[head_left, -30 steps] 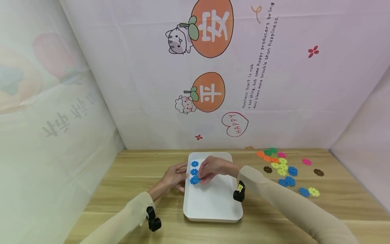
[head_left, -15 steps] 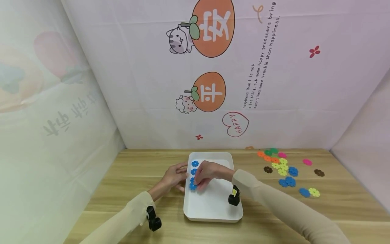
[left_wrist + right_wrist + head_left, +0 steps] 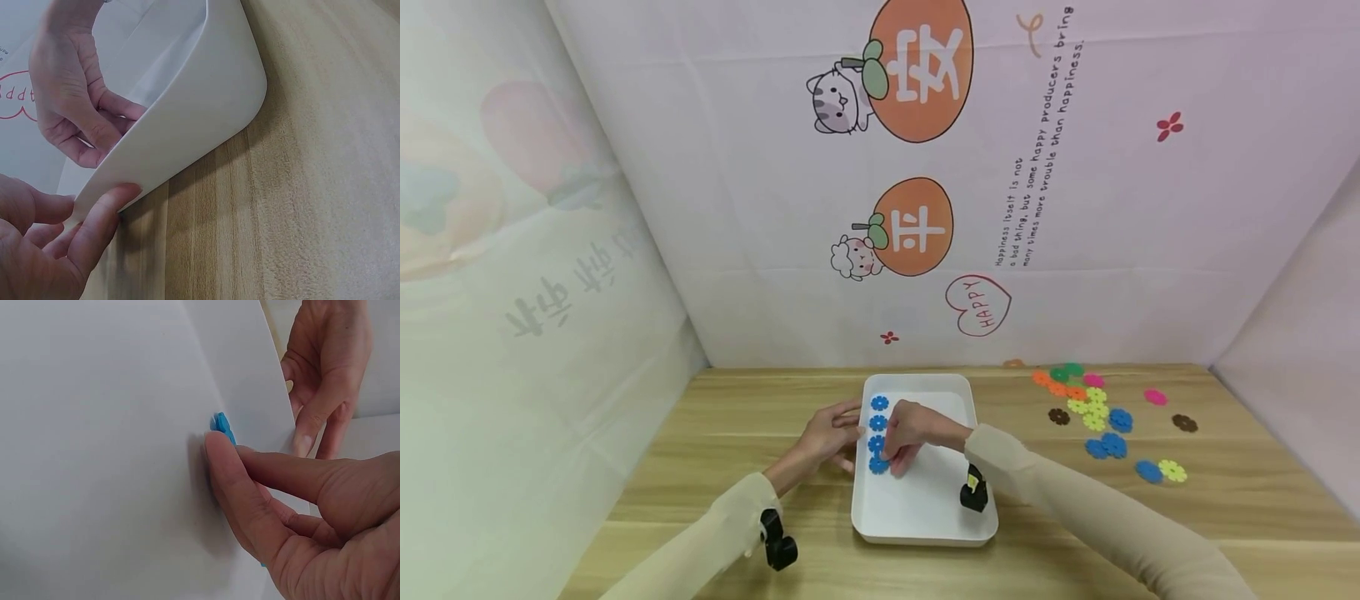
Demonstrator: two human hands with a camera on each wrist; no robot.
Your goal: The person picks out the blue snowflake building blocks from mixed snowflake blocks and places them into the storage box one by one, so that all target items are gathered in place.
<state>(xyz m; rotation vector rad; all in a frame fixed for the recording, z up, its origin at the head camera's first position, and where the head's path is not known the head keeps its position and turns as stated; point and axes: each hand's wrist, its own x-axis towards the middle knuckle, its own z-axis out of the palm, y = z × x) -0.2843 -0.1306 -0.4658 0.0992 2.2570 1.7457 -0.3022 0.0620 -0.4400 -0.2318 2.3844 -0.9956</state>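
Right hand (image 3: 913, 435) pinches blue flower disc (image 3: 878, 464), setting it at 6 o'clock end of blue column along tray (image 3: 925, 525) left wall. Left hand (image 3: 827, 433), fingers straight, braces tray's outer left edge, likely to stop sliding. Spare discs (image 3: 1097, 412) at 3 o'clock.

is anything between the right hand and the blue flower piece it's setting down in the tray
Nothing visible. The right hand already has its fingertips on the nearest blue flower piece, at the end of the blue row along the left wall of the white tray. The left hand rests outside that wall.
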